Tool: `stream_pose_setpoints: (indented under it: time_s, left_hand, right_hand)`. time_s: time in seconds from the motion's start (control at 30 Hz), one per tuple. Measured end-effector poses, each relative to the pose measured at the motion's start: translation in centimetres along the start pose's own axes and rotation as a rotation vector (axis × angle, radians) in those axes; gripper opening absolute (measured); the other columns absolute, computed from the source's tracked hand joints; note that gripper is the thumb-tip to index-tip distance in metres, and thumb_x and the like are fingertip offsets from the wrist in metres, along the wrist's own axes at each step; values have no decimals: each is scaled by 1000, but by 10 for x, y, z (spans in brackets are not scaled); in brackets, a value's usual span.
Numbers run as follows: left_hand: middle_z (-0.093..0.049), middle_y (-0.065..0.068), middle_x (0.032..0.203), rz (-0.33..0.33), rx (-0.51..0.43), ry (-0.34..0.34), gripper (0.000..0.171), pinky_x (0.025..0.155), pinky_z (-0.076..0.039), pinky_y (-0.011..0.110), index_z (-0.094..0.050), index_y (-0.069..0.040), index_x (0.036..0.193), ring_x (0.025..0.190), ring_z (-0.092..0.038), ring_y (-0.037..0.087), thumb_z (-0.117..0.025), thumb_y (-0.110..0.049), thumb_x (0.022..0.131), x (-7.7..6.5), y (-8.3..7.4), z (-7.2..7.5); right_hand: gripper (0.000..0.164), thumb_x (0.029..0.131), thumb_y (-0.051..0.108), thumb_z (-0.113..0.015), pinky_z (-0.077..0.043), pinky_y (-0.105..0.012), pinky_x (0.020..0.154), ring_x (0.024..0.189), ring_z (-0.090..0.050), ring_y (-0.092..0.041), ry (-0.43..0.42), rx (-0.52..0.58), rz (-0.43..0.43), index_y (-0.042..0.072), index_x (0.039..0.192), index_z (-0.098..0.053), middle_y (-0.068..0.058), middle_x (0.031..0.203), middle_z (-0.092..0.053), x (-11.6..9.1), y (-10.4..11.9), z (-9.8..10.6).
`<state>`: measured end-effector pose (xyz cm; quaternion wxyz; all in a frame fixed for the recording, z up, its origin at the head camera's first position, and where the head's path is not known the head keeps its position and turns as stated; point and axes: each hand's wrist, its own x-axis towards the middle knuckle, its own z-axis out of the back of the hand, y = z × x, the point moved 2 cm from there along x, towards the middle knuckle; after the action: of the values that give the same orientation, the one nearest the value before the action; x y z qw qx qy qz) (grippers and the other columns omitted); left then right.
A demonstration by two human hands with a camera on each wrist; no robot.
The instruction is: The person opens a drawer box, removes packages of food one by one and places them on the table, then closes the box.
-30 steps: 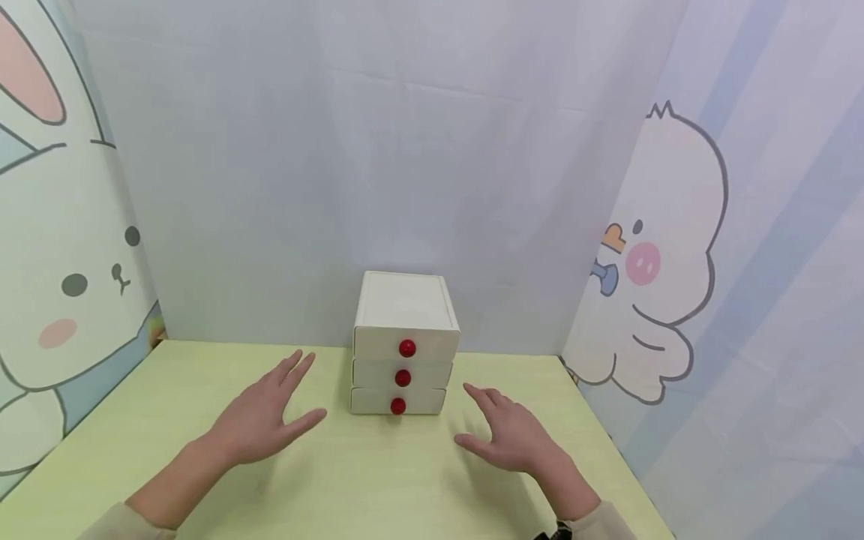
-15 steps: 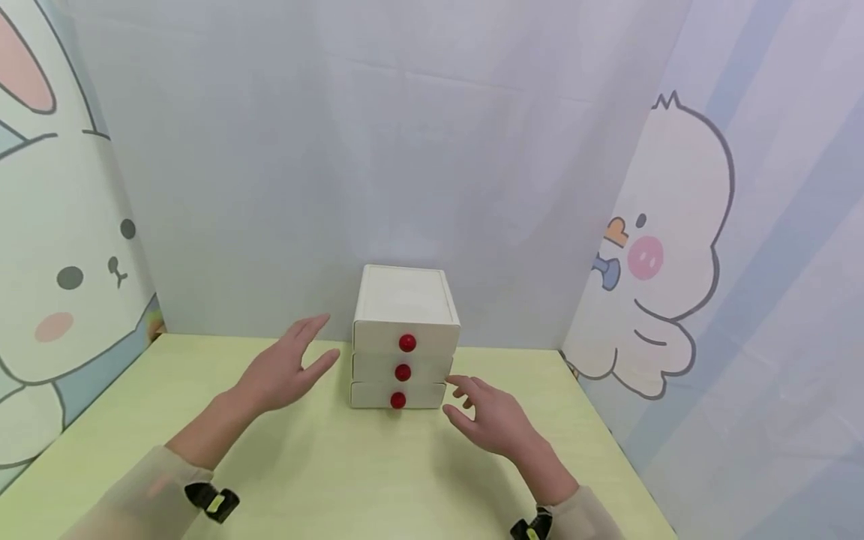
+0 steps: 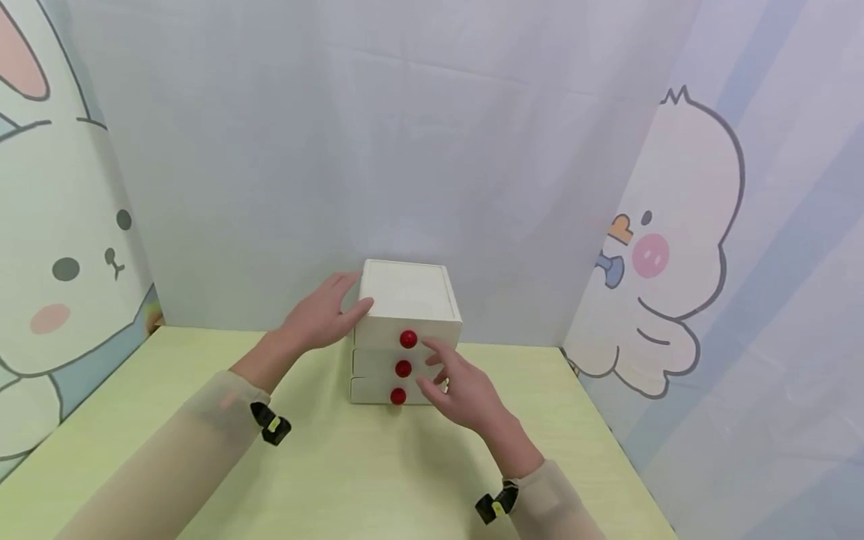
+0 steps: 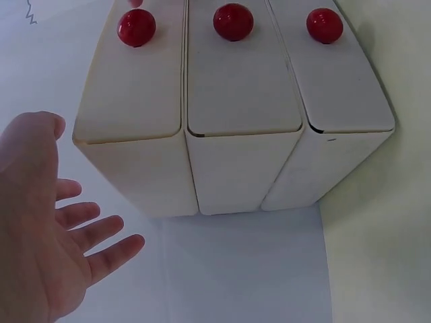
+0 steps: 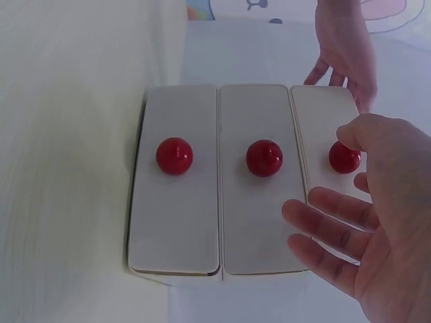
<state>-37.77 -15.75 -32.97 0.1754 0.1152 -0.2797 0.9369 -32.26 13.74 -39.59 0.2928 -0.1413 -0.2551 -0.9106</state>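
Observation:
A small white drawer unit (image 3: 408, 292) stands at the back of the table, its three drawers stacked and closed. Each front carries a round red knob; the top knob (image 3: 408, 339) is nearest my right hand (image 3: 466, 390). That hand hovers before the right half of the fronts, fingers loosely bent, holding nothing. My left hand (image 3: 324, 315) is at the unit's upper left edge with thumb and fingers spread. In the left wrist view the left fingers (image 4: 101, 232) look apart from the side wall. The right wrist view shows the middle knob (image 5: 264, 158) uncovered.
The pale yellow-green table (image 3: 337, 480) reaches to a plain light curtain (image 3: 378, 150) close behind the unit. Side curtains carry a cartoon rabbit (image 3: 67, 315) on the left and a cartoon chick (image 3: 688, 225) on the right. Each wrist wears a dark strap.
Both hands have moved forward and inward to the drawer unit. The left has risen to its upper left edge; the right has come in front of the drawers. The drawers stay closed.

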Motion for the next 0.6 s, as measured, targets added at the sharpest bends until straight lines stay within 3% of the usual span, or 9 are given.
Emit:
stream_pose_setpoints:
  time_s: [0.3,0.6]
  left_hand:
    - [-37,23,174,-6,39,15,75,131,-35,62,-34,-5,172,162,-38,43,-45,-51,114,47,-15,1]
    - [-31,23,177,25,38,59,77,133,-32,62,-36,-6,171,163,-34,44,-44,-55,113,80,-5,-8]
  right_hand:
    - [61,107,32,-71,-63,-33,79,92,-75,-15,-9,17,14,19,161,-46,-6,131,-75,19,10,-2]
    - [57,108,31,-71,-60,-29,75,85,-72,-12,-7,54,-1,21,160,-48,-3,130,-72,29,12,-6]
